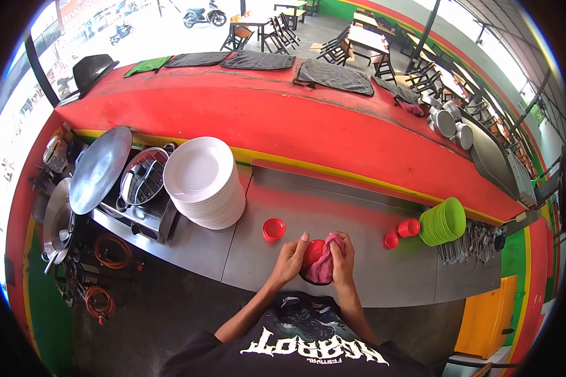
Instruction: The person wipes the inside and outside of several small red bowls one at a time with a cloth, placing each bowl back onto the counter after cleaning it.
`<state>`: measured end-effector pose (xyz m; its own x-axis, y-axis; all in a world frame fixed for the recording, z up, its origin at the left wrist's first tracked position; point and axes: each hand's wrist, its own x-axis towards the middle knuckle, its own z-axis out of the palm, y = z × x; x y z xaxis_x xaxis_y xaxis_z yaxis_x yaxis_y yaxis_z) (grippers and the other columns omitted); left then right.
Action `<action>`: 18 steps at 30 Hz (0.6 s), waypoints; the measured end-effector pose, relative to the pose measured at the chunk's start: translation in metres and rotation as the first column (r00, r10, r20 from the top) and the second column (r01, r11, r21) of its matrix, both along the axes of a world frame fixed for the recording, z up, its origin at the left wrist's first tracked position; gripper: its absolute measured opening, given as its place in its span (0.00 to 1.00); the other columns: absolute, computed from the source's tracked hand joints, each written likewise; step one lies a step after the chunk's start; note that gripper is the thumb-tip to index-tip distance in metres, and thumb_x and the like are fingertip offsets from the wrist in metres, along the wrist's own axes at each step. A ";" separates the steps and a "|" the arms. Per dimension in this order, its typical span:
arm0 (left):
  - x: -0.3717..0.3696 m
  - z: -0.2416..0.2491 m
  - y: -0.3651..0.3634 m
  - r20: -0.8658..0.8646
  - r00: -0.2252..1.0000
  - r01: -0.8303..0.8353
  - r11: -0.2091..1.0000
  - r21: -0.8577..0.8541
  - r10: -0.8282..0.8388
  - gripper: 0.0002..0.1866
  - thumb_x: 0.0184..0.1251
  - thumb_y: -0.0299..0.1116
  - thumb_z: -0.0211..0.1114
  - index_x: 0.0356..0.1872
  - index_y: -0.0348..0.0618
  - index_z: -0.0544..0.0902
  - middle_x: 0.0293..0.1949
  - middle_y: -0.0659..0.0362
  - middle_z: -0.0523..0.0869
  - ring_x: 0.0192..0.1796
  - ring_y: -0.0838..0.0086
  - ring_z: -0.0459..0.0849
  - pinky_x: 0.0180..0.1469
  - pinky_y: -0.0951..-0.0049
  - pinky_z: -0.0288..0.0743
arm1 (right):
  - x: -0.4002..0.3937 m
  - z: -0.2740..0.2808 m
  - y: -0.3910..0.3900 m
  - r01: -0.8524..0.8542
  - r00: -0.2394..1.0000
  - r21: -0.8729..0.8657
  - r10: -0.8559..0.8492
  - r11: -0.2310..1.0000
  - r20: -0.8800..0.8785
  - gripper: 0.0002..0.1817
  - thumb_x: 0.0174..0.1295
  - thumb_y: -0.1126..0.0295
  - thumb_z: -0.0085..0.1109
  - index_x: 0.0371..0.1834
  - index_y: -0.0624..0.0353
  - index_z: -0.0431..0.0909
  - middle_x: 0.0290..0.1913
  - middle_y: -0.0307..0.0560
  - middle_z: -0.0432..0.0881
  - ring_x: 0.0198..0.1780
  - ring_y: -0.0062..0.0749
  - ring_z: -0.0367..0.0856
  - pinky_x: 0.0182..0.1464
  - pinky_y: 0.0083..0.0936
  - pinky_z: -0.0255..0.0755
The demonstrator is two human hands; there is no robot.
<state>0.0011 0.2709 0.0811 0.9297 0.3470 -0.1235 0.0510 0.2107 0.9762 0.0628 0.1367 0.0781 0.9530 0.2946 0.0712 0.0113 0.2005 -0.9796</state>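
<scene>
Steel desk [371,276] by red counter. My left hand [289,261] cups a red container [313,251], w/ right-hand fingers [341,254] pinching a soft pink cloth [324,267] against it; container looks light, rigid, prob slippery.

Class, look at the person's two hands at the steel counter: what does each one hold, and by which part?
The left hand grips a red container by its side. The right hand pinches a pink cloth by its upper end, pressed against that container.

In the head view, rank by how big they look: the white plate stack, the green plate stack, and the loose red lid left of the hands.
1. white plate stack
2. green plate stack, though it sits near the lens edge
3. red lid
</scene>
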 end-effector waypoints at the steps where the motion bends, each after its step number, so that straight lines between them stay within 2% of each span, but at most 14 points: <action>1: 0.001 -0.005 -0.005 0.036 0.999 -0.022 0.999 0.032 0.020 0.33 0.83 0.52 0.44 0.18 0.41 0.75 0.18 0.73 0.69 0.22 0.86 0.63 0.22 0.76 0.57 | -0.001 -0.001 0.000 -0.028 1.000 -0.013 0.028 1.000 -0.007 0.10 0.71 0.73 0.55 0.52 0.62 0.74 0.40 0.37 0.79 0.40 0.16 0.77 0.46 0.17 0.72; 2: 0.002 -0.010 -0.007 0.072 0.997 -0.045 0.997 0.064 0.041 0.33 0.84 0.52 0.43 0.18 0.42 0.75 0.18 0.73 0.69 0.22 0.86 0.63 0.22 0.76 0.58 | -0.002 -0.003 0.000 -0.056 0.998 -0.025 0.056 0.998 -0.014 0.10 0.71 0.72 0.55 0.52 0.62 0.74 0.40 0.37 0.79 0.40 0.16 0.77 0.46 0.17 0.72; 5: 0.001 -0.027 0.005 -0.032 0.992 0.126 0.987 0.097 -0.123 0.33 0.84 0.51 0.43 0.19 0.39 0.74 0.18 0.73 0.69 0.23 0.85 0.64 0.24 0.73 0.60 | -0.005 0.001 -0.002 -0.169 0.985 -0.083 0.167 0.982 -0.032 0.12 0.70 0.72 0.56 0.54 0.62 0.74 0.41 0.38 0.80 0.40 0.16 0.77 0.46 0.17 0.73; 6: 0.001 -0.024 0.012 -0.082 0.973 0.227 0.949 0.219 -0.214 0.33 0.84 0.51 0.43 0.20 0.38 0.74 0.19 0.73 0.69 0.23 0.84 0.64 0.24 0.72 0.61 | -0.005 0.003 -0.004 -0.210 0.978 -0.106 0.208 0.972 -0.036 0.13 0.70 0.71 0.56 0.55 0.62 0.74 0.41 0.38 0.80 0.41 0.16 0.77 0.46 0.17 0.73; 8: 0.002 -0.015 0.025 -0.212 0.908 0.420 0.799 0.430 -0.363 0.33 0.84 0.51 0.42 0.20 0.35 0.74 0.19 0.72 0.70 0.24 0.83 0.64 0.26 0.71 0.63 | -0.001 -0.005 -0.012 -0.337 0.941 -0.176 0.331 0.925 -0.065 0.15 0.69 0.71 0.57 0.57 0.61 0.73 0.42 0.39 0.81 0.41 0.15 0.77 0.47 0.17 0.73; 9: 0.001 -0.020 0.023 -0.183 0.914 0.405 0.813 0.418 -0.362 0.33 0.84 0.51 0.42 0.21 0.35 0.74 0.19 0.72 0.70 0.23 0.82 0.64 0.26 0.70 0.63 | 0.000 -0.004 -0.014 -0.399 0.917 -0.210 0.390 0.893 -0.083 0.16 0.69 0.71 0.58 0.57 0.61 0.73 0.42 0.39 0.82 0.42 0.15 0.77 0.47 0.17 0.73; 10: 0.000 -0.029 0.022 -0.152 0.920 0.390 0.825 0.408 -0.360 0.34 0.84 0.52 0.42 0.21 0.34 0.73 0.19 0.72 0.70 0.23 0.82 0.64 0.26 0.69 0.63 | -0.002 0.002 -0.010 -0.359 0.930 -0.230 0.367 0.905 -0.005 0.15 0.70 0.71 0.55 0.57 0.62 0.73 0.42 0.36 0.80 0.42 0.13 0.74 0.47 0.15 0.70; 11: -0.001 -0.035 0.020 -0.121 0.925 0.377 0.837 0.397 -0.360 0.34 0.84 0.52 0.43 0.21 0.33 0.73 0.19 0.72 0.70 0.23 0.81 0.64 0.26 0.68 0.64 | -0.001 0.003 -0.012 -0.352 0.934 -0.213 0.357 0.911 -0.015 0.15 0.69 0.71 0.56 0.58 0.62 0.73 0.43 0.37 0.81 0.42 0.14 0.76 0.48 0.15 0.71; 13: 0.000 -0.035 0.006 -0.047 0.967 0.256 0.938 0.234 -0.252 0.33 0.84 0.53 0.43 0.22 0.34 0.73 0.19 0.72 0.69 0.23 0.82 0.63 0.25 0.69 0.63 | 0.001 0.003 -0.016 -0.335 0.942 -0.179 0.333 0.925 -0.039 0.16 0.69 0.70 0.58 0.58 0.61 0.73 0.44 0.39 0.82 0.42 0.15 0.78 0.48 0.16 0.73; 14: 0.000 -0.035 0.001 -0.019 0.981 0.193 0.970 0.146 -0.193 0.33 0.83 0.53 0.43 0.22 0.34 0.73 0.19 0.72 0.69 0.23 0.82 0.63 0.25 0.69 0.62 | 0.001 0.000 -0.015 -0.265 0.964 -0.140 0.259 0.954 -0.060 0.16 0.69 0.70 0.58 0.58 0.61 0.74 0.44 0.39 0.82 0.43 0.15 0.78 0.48 0.16 0.73; 16: -0.002 -0.021 0.003 -0.096 0.975 0.205 0.978 0.049 -0.199 0.33 0.83 0.53 0.44 0.23 0.35 0.74 0.19 0.72 0.69 0.25 0.84 0.63 0.25 0.72 0.61 | 0.001 -0.011 -0.010 -0.119 0.988 -0.067 0.111 0.991 -0.109 0.15 0.70 0.71 0.57 0.58 0.61 0.74 0.45 0.38 0.81 0.43 0.15 0.78 0.47 0.16 0.72; 17: -0.003 -0.016 0.004 -0.134 0.970 0.204 0.979 -0.001 -0.202 0.32 0.83 0.53 0.44 0.23 0.35 0.75 0.20 0.72 0.69 0.25 0.85 0.63 0.25 0.73 0.61 | 0.001 -0.016 -0.008 -0.094 0.987 -0.031 0.089 0.995 -0.136 0.15 0.70 0.71 0.57 0.58 0.61 0.74 0.45 0.38 0.81 0.44 0.15 0.77 0.48 0.16 0.72; 18: -0.002 -0.017 0.003 -0.104 0.978 0.185 0.982 0.040 -0.180 0.32 0.83 0.53 0.45 0.23 0.35 0.75 0.20 0.72 0.68 0.25 0.85 0.63 0.25 0.74 0.61 | 0.001 -0.020 -0.007 -0.070 0.984 0.003 0.070 0.998 -0.165 0.14 0.70 0.71 0.57 0.57 0.61 0.74 0.45 0.38 0.81 0.44 0.15 0.77 0.48 0.16 0.72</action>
<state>-0.0013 0.2739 0.0640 0.9618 0.1804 -0.2059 0.1818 0.1410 0.9732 0.0642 0.1297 0.0577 0.9286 0.3611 -0.0857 -0.1641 0.1924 -0.9675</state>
